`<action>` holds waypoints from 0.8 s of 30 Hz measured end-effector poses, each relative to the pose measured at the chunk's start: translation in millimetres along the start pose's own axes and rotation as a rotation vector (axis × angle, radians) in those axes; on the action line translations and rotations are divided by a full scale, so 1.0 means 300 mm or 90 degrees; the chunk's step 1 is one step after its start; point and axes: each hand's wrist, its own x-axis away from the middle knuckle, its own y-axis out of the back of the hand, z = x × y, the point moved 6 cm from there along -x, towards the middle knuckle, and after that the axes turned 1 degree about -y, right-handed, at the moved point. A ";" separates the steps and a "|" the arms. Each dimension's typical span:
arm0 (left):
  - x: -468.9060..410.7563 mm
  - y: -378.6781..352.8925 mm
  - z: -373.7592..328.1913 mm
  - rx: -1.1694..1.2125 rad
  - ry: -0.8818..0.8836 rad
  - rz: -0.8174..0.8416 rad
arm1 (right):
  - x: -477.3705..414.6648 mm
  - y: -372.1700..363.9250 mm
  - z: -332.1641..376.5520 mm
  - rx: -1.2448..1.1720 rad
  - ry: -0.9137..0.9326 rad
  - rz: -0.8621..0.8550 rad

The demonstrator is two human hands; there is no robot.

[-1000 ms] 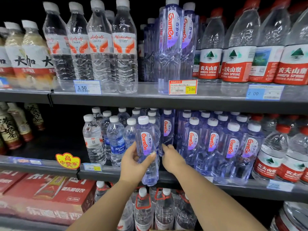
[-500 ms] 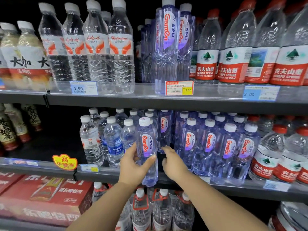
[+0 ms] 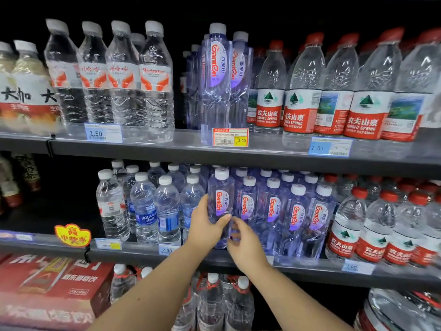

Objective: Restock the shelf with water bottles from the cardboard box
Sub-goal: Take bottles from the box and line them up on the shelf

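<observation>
A purple-tinted Ganten water bottle (image 3: 220, 197) with a white cap stands upright at the front of the middle shelf (image 3: 310, 271). My left hand (image 3: 205, 225) is wrapped around its lower half from the left. My right hand (image 3: 245, 244) is at the bottle's base on the right, fingers touching or nearly touching it. To its right stands a row of matching Ganten bottles (image 3: 296, 211). The cardboard box is out of view.
Aquafina and other clear bottles (image 3: 145, 206) stand left of my left hand. Red-capped Nongfu Spring bottles (image 3: 372, 223) fill the right. The upper shelf (image 3: 214, 149) carries tall bottles. Red cartons (image 3: 47, 290) and more bottles (image 3: 212, 304) sit below.
The Ganten bottle has gone from tilted and held off the edge to upright and further in on the middle shelf. My right hand has dropped toward its base. The camera view has shifted upward.
</observation>
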 end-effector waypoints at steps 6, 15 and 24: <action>-0.008 -0.065 0.086 -0.015 0.047 0.042 | -0.008 -0.036 -0.058 0.003 0.010 -0.014; 0.017 -0.053 0.134 -0.137 0.072 0.059 | 0.013 -0.049 -0.091 0.024 0.070 -0.023; 0.036 -0.043 0.136 -0.282 0.111 0.025 | 0.042 -0.085 -0.057 0.057 0.089 0.042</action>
